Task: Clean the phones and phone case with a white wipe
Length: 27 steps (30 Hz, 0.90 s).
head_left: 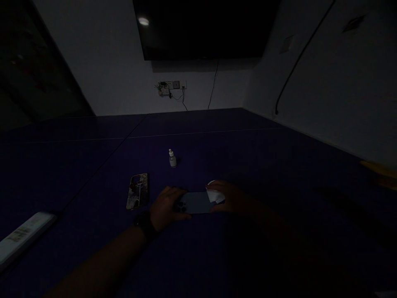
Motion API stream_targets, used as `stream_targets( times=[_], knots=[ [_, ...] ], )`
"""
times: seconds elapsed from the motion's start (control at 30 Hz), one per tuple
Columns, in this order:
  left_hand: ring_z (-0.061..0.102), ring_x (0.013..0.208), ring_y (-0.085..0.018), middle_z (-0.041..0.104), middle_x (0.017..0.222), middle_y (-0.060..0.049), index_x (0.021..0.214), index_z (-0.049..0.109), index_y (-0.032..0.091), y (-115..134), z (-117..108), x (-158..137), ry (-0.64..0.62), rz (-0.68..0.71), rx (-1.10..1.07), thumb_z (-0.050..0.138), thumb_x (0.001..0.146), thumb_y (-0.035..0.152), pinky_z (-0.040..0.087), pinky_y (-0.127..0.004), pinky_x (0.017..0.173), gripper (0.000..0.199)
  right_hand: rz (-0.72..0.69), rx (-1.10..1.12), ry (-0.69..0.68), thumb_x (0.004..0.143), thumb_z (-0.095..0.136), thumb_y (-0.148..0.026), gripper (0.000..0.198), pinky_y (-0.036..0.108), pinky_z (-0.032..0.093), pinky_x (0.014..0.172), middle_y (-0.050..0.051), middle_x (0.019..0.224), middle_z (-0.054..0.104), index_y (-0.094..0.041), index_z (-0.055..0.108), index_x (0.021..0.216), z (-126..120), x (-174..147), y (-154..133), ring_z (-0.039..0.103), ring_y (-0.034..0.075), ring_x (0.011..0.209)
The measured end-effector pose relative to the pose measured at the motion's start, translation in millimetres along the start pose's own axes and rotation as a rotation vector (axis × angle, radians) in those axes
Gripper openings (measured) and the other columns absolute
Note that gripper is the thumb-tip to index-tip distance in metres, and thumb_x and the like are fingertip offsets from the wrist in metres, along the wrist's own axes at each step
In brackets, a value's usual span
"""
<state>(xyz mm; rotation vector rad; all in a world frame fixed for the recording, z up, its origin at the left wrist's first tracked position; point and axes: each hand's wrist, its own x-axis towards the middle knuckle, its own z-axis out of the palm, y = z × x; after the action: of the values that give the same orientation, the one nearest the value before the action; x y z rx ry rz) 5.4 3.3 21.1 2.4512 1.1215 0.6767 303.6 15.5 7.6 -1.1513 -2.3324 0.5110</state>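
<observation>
A phone (198,202) lies back side up and sideways in front of me, its camera lenses toward the left. My left hand (167,207), with a dark watch on the wrist, grips the lens end between thumb and fingers. At the other end, my right hand (228,196) holds a white tissue (215,195) against the phone's back, thumb along the near edge. To the left of my left hand lies a patterned phone case (138,191). A small spray bottle (173,159) with a white top stands upright beyond the phone.
A white power strip (26,236) lies at the left on the dark blue surface (198,153). Something yellow (380,169) is at the right edge. Wall sockets (173,85) and a large screen (204,29) are at the back. The room is dim.
</observation>
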Motion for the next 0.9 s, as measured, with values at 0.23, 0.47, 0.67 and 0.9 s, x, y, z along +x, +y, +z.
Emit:
stream_targets(
  times=[0.23,0.47,0.67,0.9],
  knots=[
    [0.061,0.106,-0.029,0.069,0.119,-0.007,0.125,0.060,0.023,3,-2,-1,-0.035,0.018,0.057,0.091,0.066,0.042,0.045,-0.041,0.094,0.069,0.045,0.134,0.192,0.085,0.070,-0.034,0.032,0.049,0.052,0.099,0.011,0.121,0.070,-0.022,0.069,0.114,-16,2,1,0.066,0.030,0.113],
    [0.060,0.106,-0.030,0.066,0.125,-0.009,0.131,0.053,0.024,1,0,-4,-0.068,0.022,0.135,0.089,0.070,0.047,0.044,-0.041,0.092,0.075,-0.117,0.321,0.060,0.091,0.063,-0.048,0.032,0.046,0.051,0.095,0.012,0.118,0.068,-0.023,0.065,0.110,-24,-4,-15,0.065,0.027,0.111],
    [0.059,0.108,-0.031,0.065,0.126,-0.008,0.132,0.052,0.025,0,2,-6,-0.075,0.001,0.146,0.088,0.070,0.048,0.044,-0.043,0.093,0.075,-0.152,0.301,0.000,0.098,0.047,-0.048,0.038,0.046,0.049,0.096,0.015,0.121,0.065,-0.020,0.062,0.119,-13,-4,-13,0.064,0.027,0.111],
    [0.058,0.108,-0.031,0.064,0.126,-0.008,0.133,0.051,0.026,1,3,-8,-0.047,0.028,0.151,0.082,0.076,0.045,0.042,-0.043,0.095,0.068,-0.145,0.165,0.024,0.099,0.044,-0.035,0.032,0.049,0.045,0.102,0.014,0.121,0.066,-0.020,0.064,0.120,-18,-5,-16,0.061,0.028,0.115]
  ],
)
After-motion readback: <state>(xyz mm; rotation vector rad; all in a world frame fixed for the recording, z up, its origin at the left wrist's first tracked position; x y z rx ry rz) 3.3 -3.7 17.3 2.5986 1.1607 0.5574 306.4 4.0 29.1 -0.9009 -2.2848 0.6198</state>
